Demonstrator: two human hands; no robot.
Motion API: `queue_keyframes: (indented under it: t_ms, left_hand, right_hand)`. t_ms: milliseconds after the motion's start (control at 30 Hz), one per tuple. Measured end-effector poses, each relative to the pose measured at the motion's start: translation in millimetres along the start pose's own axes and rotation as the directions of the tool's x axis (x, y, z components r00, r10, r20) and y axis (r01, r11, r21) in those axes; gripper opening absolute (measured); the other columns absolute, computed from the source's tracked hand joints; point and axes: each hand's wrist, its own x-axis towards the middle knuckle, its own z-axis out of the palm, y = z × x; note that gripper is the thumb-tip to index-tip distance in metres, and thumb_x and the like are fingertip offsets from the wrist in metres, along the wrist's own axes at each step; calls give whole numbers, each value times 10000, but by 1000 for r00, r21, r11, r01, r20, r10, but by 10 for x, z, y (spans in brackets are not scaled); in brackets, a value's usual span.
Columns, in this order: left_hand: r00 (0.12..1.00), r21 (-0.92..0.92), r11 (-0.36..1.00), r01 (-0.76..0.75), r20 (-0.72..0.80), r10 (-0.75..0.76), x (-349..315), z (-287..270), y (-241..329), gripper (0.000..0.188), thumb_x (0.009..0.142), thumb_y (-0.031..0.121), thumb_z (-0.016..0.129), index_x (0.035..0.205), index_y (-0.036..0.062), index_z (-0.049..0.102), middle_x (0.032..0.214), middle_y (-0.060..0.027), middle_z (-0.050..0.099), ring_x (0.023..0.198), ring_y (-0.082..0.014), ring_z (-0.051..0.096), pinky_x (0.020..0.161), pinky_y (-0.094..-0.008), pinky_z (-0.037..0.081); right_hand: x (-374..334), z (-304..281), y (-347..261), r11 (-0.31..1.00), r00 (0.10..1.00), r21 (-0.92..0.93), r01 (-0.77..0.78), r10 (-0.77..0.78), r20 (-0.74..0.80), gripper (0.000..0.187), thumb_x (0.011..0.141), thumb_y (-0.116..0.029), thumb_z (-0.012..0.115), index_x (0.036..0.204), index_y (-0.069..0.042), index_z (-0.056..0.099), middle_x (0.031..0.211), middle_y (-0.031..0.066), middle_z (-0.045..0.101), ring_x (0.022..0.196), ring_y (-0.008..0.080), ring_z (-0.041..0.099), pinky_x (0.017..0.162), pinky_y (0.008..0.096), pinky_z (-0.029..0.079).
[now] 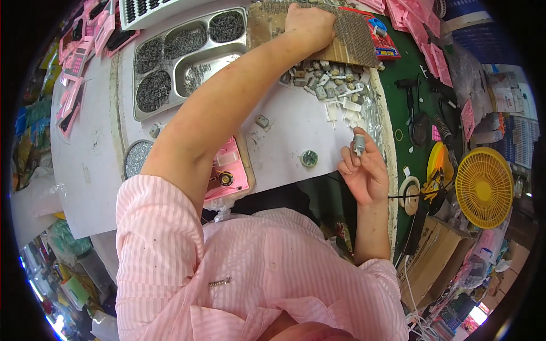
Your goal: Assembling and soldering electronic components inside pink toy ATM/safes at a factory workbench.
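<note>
My left arm [227, 85] reaches across the table to the far side. There my left hand [311, 25] is closed, resting over a sheet of corrugated cardboard [355, 37]; whatever its curled fingers hold is hidden. At the right edge of the table, my right hand [364, 170] pinches a small grey motor [359, 143] with a pale tip, held upright between thumb and fingers. A pile of similar small motors and white plastic parts [335, 88] lies between the hands, partly under the cardboard. A single loose motor [261, 121] sits left of the pile.
A metal compartment tray [136, 99] of small dark screws stands far left. Close to me are a pink plastic housing [242, 179], a small round green container [309, 158] and a round dish [128, 162]. A yellow fan [483, 187] and an electric screwdriver [410, 102] are at the right.
</note>
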Motion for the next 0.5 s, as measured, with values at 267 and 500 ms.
queue_keyframes:
  t_ms: [267,500]
  left_hand:
    - [979,-137,988,-66,-201,38,-77,-98,-114,161,827,203,633,878,66,701,794,-152,711,736,-330,710,649,-464,544]
    - [997,-720,694,-3,-54,-52,-1330,-1454,225,137,832,162,688,904,45,694,837,-102,712,757,-229,689,644,-383,525]
  right_hand:
    - [22,67,98,658,994,-752,-27,-61,-89,426,869,0,675,1283,0,576,820,-34,567,718,33,489,647,194,388]
    - [-15,119,229,193,996,-979,-63,-43,-73,369,835,2,659,1201,-34,642,705,-39,515,620,29,450,585,200,381]
